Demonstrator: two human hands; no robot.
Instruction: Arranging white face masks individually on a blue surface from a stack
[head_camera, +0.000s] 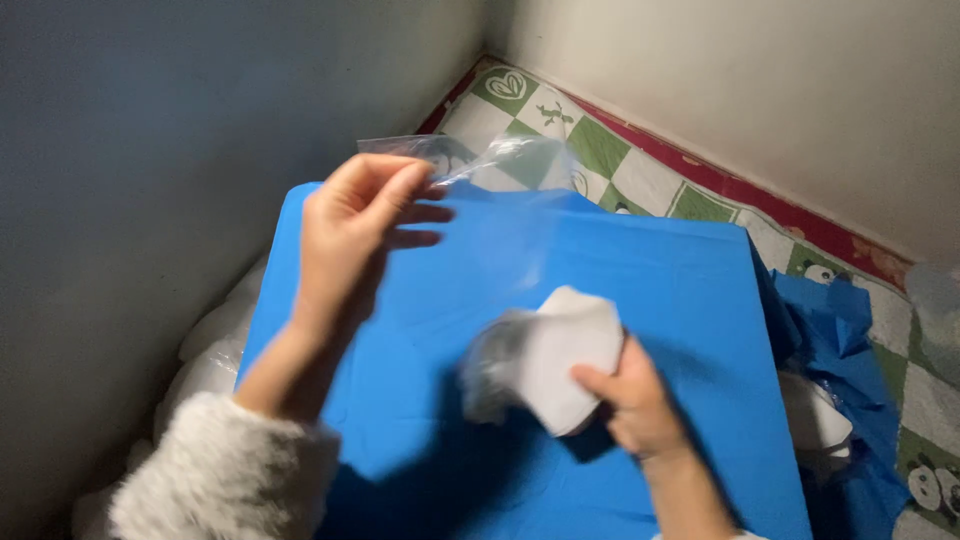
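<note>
Bag: a clear, thin plastic bag (500, 200), glossy and crinkled, held up in the air over the far half of the table; its top edge stretches from the left fingers out to the right, and the blue shows through it.
Mask: a white folded piece (565, 355), soft-looking, with angled edges and a blunt point at top; it sits low over the middle of the table, just below the bag. Its left side is blurred grey, so that part's shape cannot be told.
Left hand: the left hand (350, 235) is raised, thumb and fingers pinched on the bag's upper corner; a fluffy white sleeve (225, 470) covers the forearm.
Right hand: the right hand (635, 405) grips the mask from its lower right, thumb on the front face, fingers behind.
Table: a flat top (420, 400) draped in a smooth, bright blue cloth, its corners squared; more blue cloth hangs crumpled off the right side.
Floor: a quilted cover (640, 175) in green and white checks with small animal prints and a red border, running to the wall.
Walls: plain, a grey wall on the left and a pale one behind, meeting in a corner.
Left of table: white, puffy plastic bundles (215, 350) against the grey wall.
</note>
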